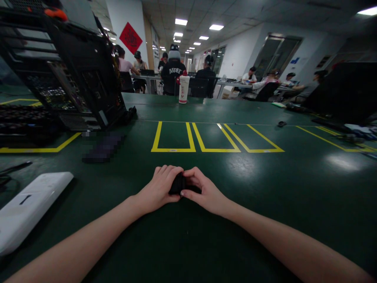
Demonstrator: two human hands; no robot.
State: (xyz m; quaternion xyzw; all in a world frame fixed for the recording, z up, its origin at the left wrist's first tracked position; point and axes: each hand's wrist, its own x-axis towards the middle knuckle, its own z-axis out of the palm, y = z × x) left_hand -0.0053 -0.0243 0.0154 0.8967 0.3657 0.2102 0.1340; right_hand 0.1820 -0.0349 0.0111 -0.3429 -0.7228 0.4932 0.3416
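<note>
A small black object (176, 184) with a dark, blocky body sits between my two hands on the green table (188, 243). Its kind is unclear, since fingers cover much of it. My left hand (160, 184) is wrapped over its left side, knuckles up. From the right, my right hand (206, 192) grips its edge between thumb and bent fingers. Both hands rest low, close to the table surface, just in front of the yellow tape outlines (173, 150).
An open black computer case (88, 78) stands at the left, with a blurred dark item (104, 148) before it. A white device (32, 204) lies at the near left. A white cup (184, 89) stands at the far edge. Several people sit beyond.
</note>
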